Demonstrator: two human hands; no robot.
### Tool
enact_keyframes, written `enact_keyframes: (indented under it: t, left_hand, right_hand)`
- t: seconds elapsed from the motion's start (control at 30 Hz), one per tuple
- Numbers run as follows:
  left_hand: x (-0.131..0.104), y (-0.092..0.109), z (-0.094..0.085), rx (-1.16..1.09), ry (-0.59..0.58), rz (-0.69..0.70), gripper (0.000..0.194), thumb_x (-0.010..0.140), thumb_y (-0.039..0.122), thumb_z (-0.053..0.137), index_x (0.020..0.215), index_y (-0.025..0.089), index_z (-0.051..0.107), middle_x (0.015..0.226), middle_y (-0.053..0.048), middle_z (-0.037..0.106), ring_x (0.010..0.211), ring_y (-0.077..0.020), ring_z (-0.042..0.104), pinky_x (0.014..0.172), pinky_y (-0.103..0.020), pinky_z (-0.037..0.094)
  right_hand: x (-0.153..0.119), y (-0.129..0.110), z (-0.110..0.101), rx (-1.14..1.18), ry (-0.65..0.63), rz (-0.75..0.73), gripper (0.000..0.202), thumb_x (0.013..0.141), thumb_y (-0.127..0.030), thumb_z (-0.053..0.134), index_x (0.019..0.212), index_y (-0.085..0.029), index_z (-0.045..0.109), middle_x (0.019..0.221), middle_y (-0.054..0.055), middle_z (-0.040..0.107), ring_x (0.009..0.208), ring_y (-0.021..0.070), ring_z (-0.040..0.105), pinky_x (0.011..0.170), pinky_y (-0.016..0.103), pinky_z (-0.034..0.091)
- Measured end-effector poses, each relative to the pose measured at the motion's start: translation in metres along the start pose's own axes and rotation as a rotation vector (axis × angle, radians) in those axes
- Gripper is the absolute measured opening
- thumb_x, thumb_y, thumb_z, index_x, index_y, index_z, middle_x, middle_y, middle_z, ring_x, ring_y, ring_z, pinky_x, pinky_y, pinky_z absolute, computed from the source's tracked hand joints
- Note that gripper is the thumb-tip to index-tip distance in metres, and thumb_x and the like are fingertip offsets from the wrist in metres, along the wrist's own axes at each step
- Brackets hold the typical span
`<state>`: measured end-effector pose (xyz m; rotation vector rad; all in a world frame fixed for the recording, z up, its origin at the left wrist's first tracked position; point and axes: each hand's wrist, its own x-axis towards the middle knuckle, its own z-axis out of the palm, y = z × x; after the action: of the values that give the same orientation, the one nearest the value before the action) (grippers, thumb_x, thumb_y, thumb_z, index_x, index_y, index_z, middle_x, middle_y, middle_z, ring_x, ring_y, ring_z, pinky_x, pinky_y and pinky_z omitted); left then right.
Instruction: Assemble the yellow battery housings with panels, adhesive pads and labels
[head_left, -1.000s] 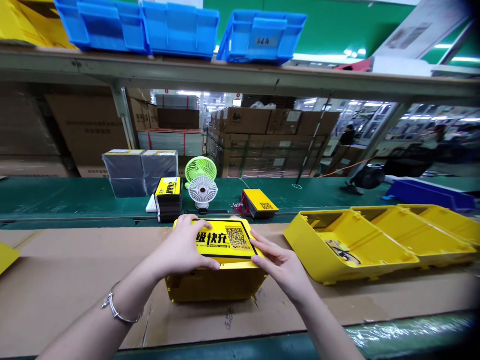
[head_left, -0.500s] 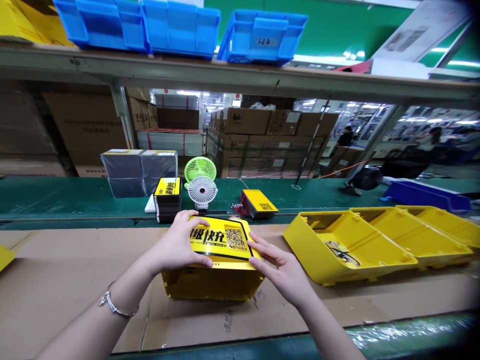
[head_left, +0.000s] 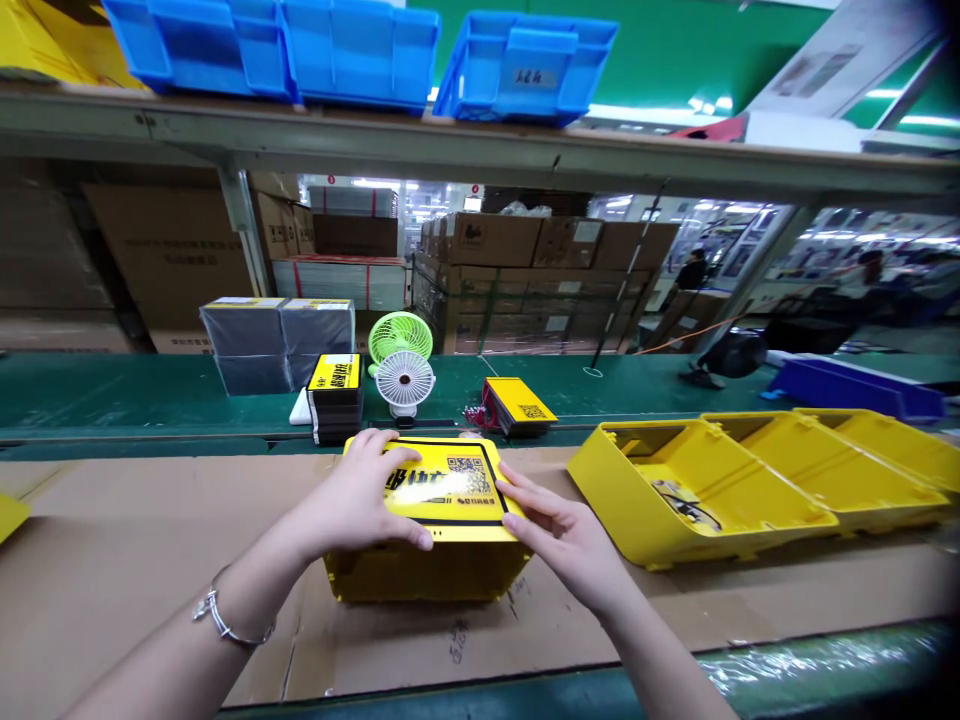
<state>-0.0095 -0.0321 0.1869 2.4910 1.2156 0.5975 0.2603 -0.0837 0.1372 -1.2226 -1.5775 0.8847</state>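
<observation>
A yellow panel (head_left: 442, 505) with a black border, a QR code and bold black print lies on the top face of a yellow plastic housing (head_left: 427, 575), whose dark hollow side faces me. My left hand (head_left: 367, 495) spans the panel's left part, thumb at the front edge and fingers at the back. My right hand (head_left: 559, 525) grips the right edge of panel and housing, fingers above and thumb near the front corner. Glare covers part of the print. Cardboard (head_left: 405, 650) lies under the housing.
Several yellow housings (head_left: 720, 500) stand in a row at right, the nearest with wires inside. Behind are a stack of black-and-yellow panels (head_left: 335, 400), a white fan (head_left: 405, 380), a green fan (head_left: 400, 335) and wired yellow panels (head_left: 521, 402). Blue bins (head_left: 525, 70) sit on the overhead shelf.
The panel has tilted slightly and sits lower against the housing, with glare now across its print. Both hands have shifted only slightly and keep their hold.
</observation>
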Motion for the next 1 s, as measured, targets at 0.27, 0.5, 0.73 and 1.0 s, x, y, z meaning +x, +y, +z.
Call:
enact_keyframes:
  t: [0.27,0.5,0.73,1.0]
  left_hand:
    - [-0.033,-0.035,-0.007,-0.106,-0.074,-0.102,0.072,0.078,0.058,0.049,0.14,0.032,0.023,0.152,-0.002,0.015,0.139,-0.0263,0.009,0.111,-0.049,0.016]
    - [-0.045,-0.042,-0.002,-0.252,-0.042,-0.174,0.071,0.084,0.051,0.044,0.143,0.031,0.011,0.153,-0.002,0.003,0.138,-0.0239,0.007,0.112,-0.045,0.017]
    - [-0.042,-0.037,0.0,-0.171,-0.036,-0.181,0.072,0.084,0.052,0.042,0.143,0.03,0.009,0.152,-0.005,0.004,0.138,-0.0269,0.004,0.111,-0.049,0.016]
    - [-0.033,-0.028,0.009,0.051,0.012,-0.198,0.074,0.083,0.059,0.035,0.143,0.021,0.016,0.152,-0.009,0.009,0.138,-0.0286,0.002,0.11,-0.051,0.014]
  right_hand:
    - [0.014,-0.007,-0.015,-0.012,-0.165,-0.001,0.065,0.072,-0.038,0.069,0.131,-0.03,0.043,0.147,0.004,0.025,0.132,0.0268,0.03,0.105,0.046,0.035]
    - [0.058,0.001,-0.019,-0.007,-0.187,0.027,0.069,0.07,-0.035,0.069,0.132,-0.028,0.042,0.138,0.007,0.041,0.112,0.0248,0.054,0.093,0.042,0.048]
    - [0.096,0.004,-0.005,-0.41,0.011,-0.062,0.025,0.076,-0.033,0.057,0.093,-0.018,0.068,0.091,0.005,0.064,0.086,0.0187,0.061,0.08,0.033,0.05]
    - [0.109,-0.002,0.008,-0.664,0.118,-0.046,0.028,0.083,-0.037,0.046,0.074,-0.017,0.064,0.084,0.009,0.065,0.079,0.0217,0.06,0.072,0.034,0.047]
